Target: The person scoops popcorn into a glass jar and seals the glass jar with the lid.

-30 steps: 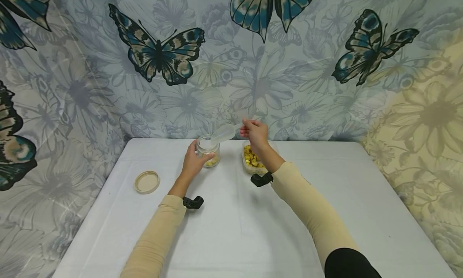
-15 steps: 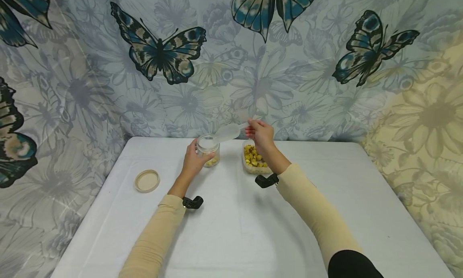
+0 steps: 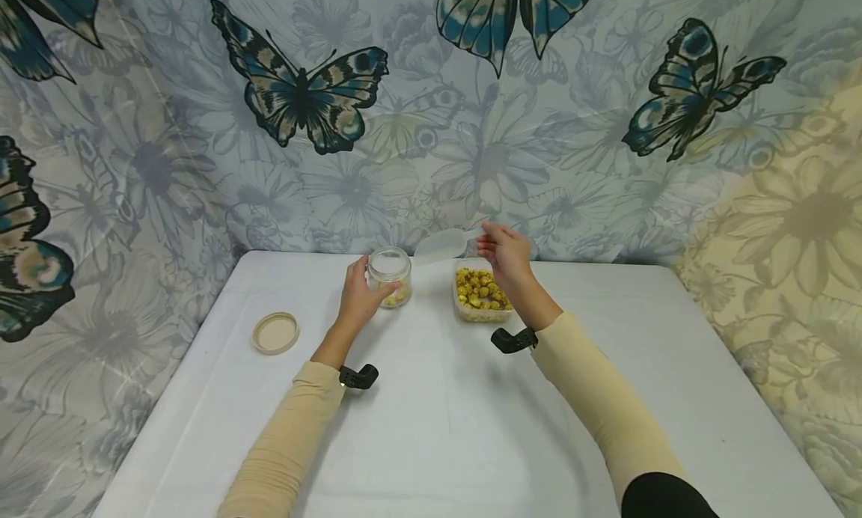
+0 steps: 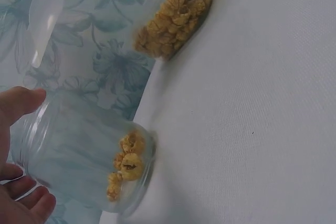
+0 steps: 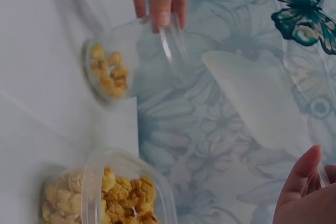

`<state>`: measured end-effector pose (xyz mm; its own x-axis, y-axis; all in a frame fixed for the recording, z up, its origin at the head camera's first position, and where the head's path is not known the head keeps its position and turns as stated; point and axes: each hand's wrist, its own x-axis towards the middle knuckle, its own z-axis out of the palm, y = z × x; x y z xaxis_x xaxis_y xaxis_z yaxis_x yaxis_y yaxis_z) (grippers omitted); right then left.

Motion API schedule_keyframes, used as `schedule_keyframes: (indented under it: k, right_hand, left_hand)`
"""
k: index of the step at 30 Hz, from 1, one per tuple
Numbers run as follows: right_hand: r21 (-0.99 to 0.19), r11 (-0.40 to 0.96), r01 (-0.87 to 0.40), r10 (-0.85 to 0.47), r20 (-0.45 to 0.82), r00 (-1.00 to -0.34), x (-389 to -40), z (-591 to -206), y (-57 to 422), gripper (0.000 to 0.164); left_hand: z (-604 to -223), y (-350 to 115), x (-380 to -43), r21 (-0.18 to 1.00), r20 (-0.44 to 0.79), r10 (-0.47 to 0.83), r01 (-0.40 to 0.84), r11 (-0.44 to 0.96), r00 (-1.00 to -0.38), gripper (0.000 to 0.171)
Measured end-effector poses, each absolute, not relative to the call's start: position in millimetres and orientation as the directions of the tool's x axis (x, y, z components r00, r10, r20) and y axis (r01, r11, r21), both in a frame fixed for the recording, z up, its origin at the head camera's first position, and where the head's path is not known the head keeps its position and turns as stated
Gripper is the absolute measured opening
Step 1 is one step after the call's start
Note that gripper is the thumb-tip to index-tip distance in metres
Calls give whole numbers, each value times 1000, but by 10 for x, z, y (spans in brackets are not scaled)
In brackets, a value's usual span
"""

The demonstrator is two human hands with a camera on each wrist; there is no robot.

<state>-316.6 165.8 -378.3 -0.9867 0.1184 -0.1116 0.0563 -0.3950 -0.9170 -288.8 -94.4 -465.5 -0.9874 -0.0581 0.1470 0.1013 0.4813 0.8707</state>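
Jar (image 3: pixel 387 275) stood on table (image 3: pixel 431 413), left hand (image 3: pixel 361 292) around it, few popcorn pieces (image 4: pixel 128 157) at bottom. Lid (image 3: pixel 275 333) lay left of jar, nearer the front. Tub (image 3: pixel 485 317) sat right, more popcorn (image 3: pixel 481 286) inside. Scoop (image 3: pixel 441 246), in right hand (image 3: pixel 508 256), was higher than both. Backdrop (image 3: pixel 485 166) hung behind table.

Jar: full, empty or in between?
In between, mostly empty: a few popcorn pieces lie at the bottom of the jar, seen through its clear wall in both wrist views; none show higher up.
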Motion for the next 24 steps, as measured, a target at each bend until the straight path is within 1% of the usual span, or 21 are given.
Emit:
schedule_keyframes:
  k: [5,9,15,20,24]
  right_hand:
    - [-904,-424,48,135,-116,-984,-3127,-3759,1749,14]
    - [-896,-442,46,140,-120,-983,-3096,-3754,1823,11]
    - [-870,-490,55,130,-135,-982,-3031,-3760,1955,10]
    - [-853,-522,18,175,-128,-976,-2982,-3780,2055,11]
    - [-856,-517,9,190,-125,-974,-2936,-3799,2128,12]
  left_hand:
    - [-4585,-938,-2858,866,190,-86,125,485,-978,85]
    - [-4537,-930,-2848,863,223,-88,155,481,-971,83]
    - [-4464,-896,-2808,847,290,-52,231,478,-956,80]
    - [-4401,-842,-2771,813,369,5,325,484,-929,76]
    - [-4347,-780,-2738,803,391,33,358,477,-920,75]
